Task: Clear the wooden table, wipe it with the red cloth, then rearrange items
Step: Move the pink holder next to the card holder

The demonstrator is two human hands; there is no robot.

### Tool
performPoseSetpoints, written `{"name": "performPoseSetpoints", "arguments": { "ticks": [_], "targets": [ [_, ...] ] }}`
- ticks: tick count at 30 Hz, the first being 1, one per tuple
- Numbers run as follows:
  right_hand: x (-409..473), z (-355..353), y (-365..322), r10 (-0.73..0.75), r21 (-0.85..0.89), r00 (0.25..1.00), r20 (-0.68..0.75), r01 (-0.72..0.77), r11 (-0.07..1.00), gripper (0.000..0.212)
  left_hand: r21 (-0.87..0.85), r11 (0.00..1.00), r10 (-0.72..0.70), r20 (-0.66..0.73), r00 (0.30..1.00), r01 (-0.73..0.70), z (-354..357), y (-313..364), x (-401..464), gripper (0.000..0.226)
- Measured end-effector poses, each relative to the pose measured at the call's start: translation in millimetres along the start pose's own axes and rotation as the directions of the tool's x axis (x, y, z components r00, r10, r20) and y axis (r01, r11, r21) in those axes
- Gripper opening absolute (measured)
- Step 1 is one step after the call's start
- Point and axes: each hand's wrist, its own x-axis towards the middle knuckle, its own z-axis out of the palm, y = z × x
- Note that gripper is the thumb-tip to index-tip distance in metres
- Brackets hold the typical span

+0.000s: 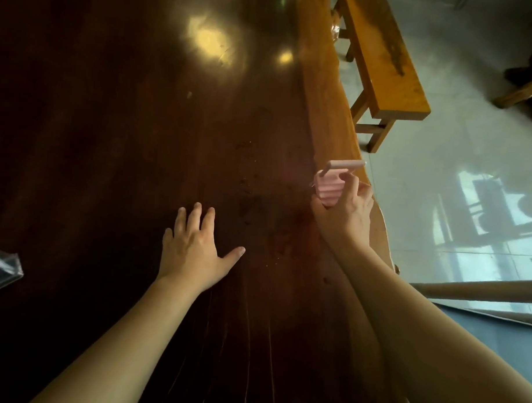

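A dark, glossy wooden table (126, 121) fills most of the head view, with an orange edge (326, 92) along its right side. My left hand (193, 250) lies flat on the tabletop, fingers spread, holding nothing. My right hand (345, 213) is near the table's right edge, closed around a small pink ribbed object with a pink handle bar (330, 187) on top. Small crumbs and specks (253, 198) lie on the wood between the hands. No red cloth is in view.
An orange wooden bench (387, 64) stands beside the table on the pale tiled floor (459, 147). A clear plastic box (0, 267) juts in at the left edge. A wooden pole (478, 290) runs across the lower right.
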Motion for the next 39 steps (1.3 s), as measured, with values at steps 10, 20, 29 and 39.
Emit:
{"name": "performPoseSetpoints", "arguments": {
  "ticks": [10, 20, 29, 39],
  "targets": [
    [-84.8, 40.3, -107.5, -0.264, 0.213, 0.956, 0.125, 0.234, 0.949, 0.069, -0.014, 0.986, -0.169, -0.004, 0.986, 0.169, -10.8, -84.3, -58.8, 0.112],
    [-183.4, 123.1, -213.4, -0.500, 0.277, 0.812, 0.302, 0.427, 0.861, 0.073, -0.102, 0.931, -0.351, 0.011, 0.936, 0.350, -5.2, -183.5, -130.9, 0.108],
    [-229.6, 170.0, -264.4, -0.576, 0.259, 0.717, 0.392, 0.514, 0.817, 0.072, -0.162, 0.888, -0.433, 0.027, 0.901, 0.431, 5.6, -238.5, -161.0, 0.108],
    [-233.8, 170.1, -269.4, -0.559, 0.203, 0.705, 0.437, 0.528, 0.825, 0.084, -0.158, 0.902, -0.407, 0.006, 0.913, 0.403, 7.3, -253.1, -158.2, 0.103]
  ]
}}
